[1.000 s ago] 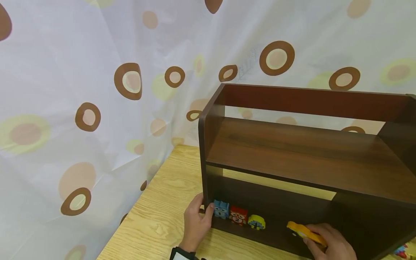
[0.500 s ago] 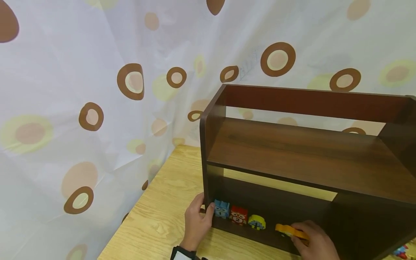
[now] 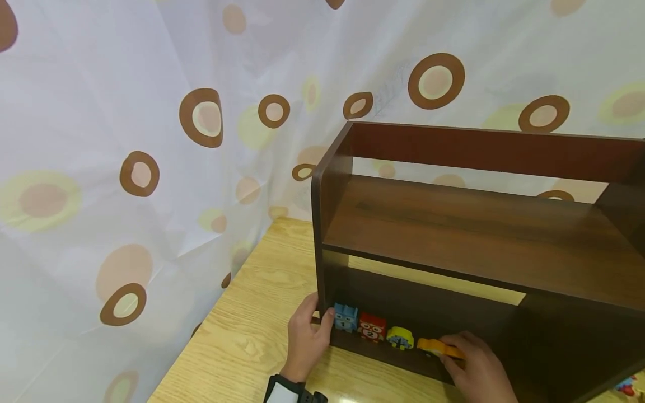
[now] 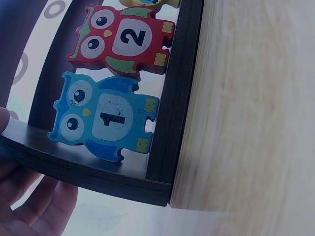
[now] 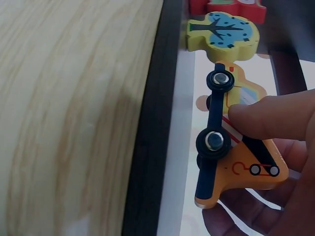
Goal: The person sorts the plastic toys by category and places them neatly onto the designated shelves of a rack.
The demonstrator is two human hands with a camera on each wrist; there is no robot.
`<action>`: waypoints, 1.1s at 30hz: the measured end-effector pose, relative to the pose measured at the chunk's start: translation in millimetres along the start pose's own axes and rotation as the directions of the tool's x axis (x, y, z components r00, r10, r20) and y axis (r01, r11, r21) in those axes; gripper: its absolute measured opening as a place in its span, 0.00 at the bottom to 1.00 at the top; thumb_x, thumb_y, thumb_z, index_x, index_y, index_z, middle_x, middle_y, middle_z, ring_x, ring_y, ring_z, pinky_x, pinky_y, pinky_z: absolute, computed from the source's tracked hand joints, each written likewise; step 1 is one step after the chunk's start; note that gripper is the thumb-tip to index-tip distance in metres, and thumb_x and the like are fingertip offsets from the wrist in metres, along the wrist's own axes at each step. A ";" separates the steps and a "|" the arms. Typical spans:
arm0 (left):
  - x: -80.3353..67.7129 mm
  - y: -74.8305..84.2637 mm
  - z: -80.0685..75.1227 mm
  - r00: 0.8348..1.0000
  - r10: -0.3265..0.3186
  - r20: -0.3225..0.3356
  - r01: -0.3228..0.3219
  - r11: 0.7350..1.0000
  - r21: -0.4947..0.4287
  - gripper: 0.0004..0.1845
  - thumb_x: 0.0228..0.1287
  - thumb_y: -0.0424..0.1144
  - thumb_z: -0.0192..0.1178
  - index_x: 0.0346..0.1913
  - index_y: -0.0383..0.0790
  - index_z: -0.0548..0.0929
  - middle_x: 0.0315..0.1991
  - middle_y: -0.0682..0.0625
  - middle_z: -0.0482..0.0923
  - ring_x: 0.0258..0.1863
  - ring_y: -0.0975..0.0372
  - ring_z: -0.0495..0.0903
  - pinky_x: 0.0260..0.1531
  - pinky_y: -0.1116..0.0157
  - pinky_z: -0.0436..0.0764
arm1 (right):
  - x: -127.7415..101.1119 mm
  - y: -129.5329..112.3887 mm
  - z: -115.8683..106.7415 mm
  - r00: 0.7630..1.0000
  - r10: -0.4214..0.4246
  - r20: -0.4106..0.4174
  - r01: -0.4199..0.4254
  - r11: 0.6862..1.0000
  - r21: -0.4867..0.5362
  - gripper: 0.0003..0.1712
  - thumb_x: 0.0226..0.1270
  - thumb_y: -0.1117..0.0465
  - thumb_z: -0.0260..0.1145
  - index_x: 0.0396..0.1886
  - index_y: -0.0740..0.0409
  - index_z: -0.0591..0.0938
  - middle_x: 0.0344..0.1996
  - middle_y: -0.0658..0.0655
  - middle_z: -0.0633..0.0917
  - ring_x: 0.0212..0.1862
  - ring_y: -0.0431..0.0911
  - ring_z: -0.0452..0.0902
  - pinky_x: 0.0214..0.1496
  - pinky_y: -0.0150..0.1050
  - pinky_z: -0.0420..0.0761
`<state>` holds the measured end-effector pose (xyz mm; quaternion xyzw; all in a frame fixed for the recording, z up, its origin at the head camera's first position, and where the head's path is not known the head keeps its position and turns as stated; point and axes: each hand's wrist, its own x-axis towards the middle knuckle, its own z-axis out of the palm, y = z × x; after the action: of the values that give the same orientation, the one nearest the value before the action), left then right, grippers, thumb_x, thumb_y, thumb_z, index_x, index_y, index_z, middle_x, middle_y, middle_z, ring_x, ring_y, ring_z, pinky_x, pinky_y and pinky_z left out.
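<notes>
1. Done, I'd say: blue owl (image 3: 346, 318), red owl (image 3: 372, 327), yellow tree (image 3: 400, 338) stand in a row, lower lvl of shelf unit (image 3: 453, 224).
2. R hand (image 3: 478, 369) pinches orange toy truck (image 3: 433, 346), just beside tree, its 3 o'clock; can't tell if set down.
3. L hand (image 3: 308, 338) grips unit's side, approx 8 o'clock.
4. Remaining, prob.: truck's release.
</notes>
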<state>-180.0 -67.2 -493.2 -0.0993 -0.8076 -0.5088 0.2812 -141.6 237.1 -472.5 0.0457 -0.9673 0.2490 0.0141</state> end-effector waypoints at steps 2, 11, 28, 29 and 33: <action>0.7 0.7 0.2 1.000 0.003 -0.001 -0.003 1.000 -0.004 0.15 0.62 0.33 0.64 0.52 0.41 0.84 0.47 0.48 0.86 0.38 0.63 0.83 0.31 0.71 0.82 | 0.3 0.3 0.5 1.000 -0.017 -0.004 0.017 1.000 -0.007 0.16 0.56 0.64 0.73 0.46 0.57 0.85 0.38 0.54 0.84 0.39 0.47 0.80 0.41 0.48 0.81; 3.7 0.3 -0.6 0.998 0.057 -0.018 -0.057 0.998 0.006 0.15 0.62 0.33 0.64 0.52 0.40 0.84 0.47 0.48 0.86 0.38 0.64 0.83 0.32 0.71 0.82 | 4.2 0.8 5.0 1.000 -0.029 -0.008 0.029 0.999 -0.019 0.17 0.54 0.65 0.74 0.46 0.56 0.86 0.40 0.55 0.84 0.42 0.50 0.80 0.43 0.51 0.81; -0.2 -1.7 -4.7 1.000 -0.016 -0.026 0.016 1.000 0.005 0.15 0.62 0.33 0.63 0.52 0.42 0.84 0.47 0.48 0.86 0.37 0.66 0.81 0.31 0.71 0.81 | -11.5 -20.7 -9.5 0.851 -0.287 -0.440 0.264 0.958 -0.114 0.21 0.47 0.69 0.76 0.45 0.58 0.85 0.45 0.63 0.85 0.49 0.63 0.76 0.51 0.59 0.71; -0.2 -2.1 -4.7 0.999 -0.024 -0.024 0.024 1.000 0.000 0.15 0.62 0.32 0.63 0.52 0.42 0.84 0.47 0.48 0.86 0.37 0.66 0.81 0.31 0.71 0.81 | -13.9 -23.9 -13.3 0.820 -0.315 -0.479 0.293 0.948 -0.122 0.20 0.48 0.69 0.74 0.44 0.58 0.85 0.44 0.63 0.85 0.49 0.62 0.76 0.52 0.57 0.70; -0.3 -3.2 -4.6 0.999 -0.040 -0.018 0.040 0.999 -0.012 0.15 0.63 0.33 0.63 0.53 0.43 0.84 0.47 0.49 0.86 0.37 0.67 0.81 0.31 0.71 0.81 | -25.7 -33.5 -30.0 0.673 -0.411 -0.615 0.437 0.892 -0.118 0.08 0.59 0.64 0.69 0.39 0.59 0.86 0.37 0.61 0.86 0.48 0.45 0.76 0.62 0.39 0.67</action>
<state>-179.5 -72.7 -494.3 -0.0800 -0.8039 -0.5199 0.2776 -112.7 224.5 -431.4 0.1840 -0.8642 0.2587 0.3904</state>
